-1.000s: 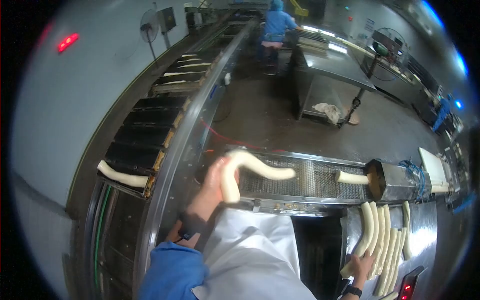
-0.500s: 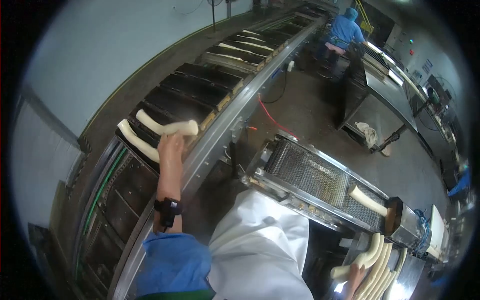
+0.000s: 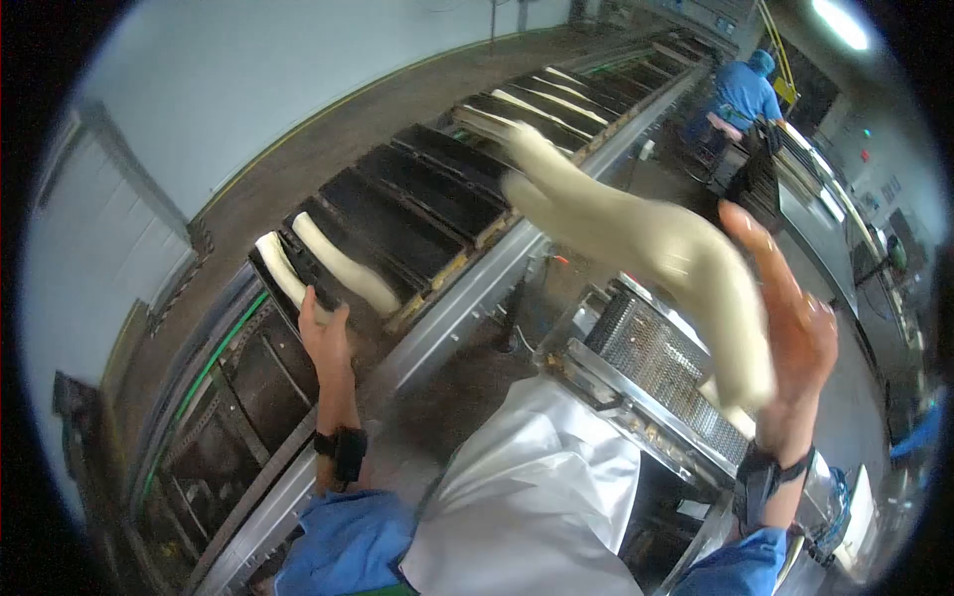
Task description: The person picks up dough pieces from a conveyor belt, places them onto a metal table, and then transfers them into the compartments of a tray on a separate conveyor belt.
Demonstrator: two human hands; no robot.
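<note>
Two pale dough strips lie in long dark pans on the conveyor at left: a left strip (image 3: pixel 280 266) and a second strip (image 3: pixel 343 266) beside it. My left hand (image 3: pixel 326 343) is at the near end of the left strip, its finger and thumb around that end. Raised on the right, my right hand (image 3: pixel 795 333) holds dough strips (image 3: pixel 656 243), at least two, lying together and blurred by motion. Their far ends fork apart over the conveyor, and the near end hangs by my palm. A white apron (image 3: pixel 527 487) covers my front.
Further up the conveyor, more dark pans (image 3: pixel 397 204) sit in a row, some with dough strips (image 3: pixel 542 109). A mesh belt (image 3: pixel 636 333) stands at front right, partly behind the raised dough. Beyond, a person in blue (image 3: pixel 745 91) works at another line.
My right hand has risen from the stacked dough at lower right, carrying strips up over the mesh belt. My left hand has let go of the second strip and moved to the left one.
</note>
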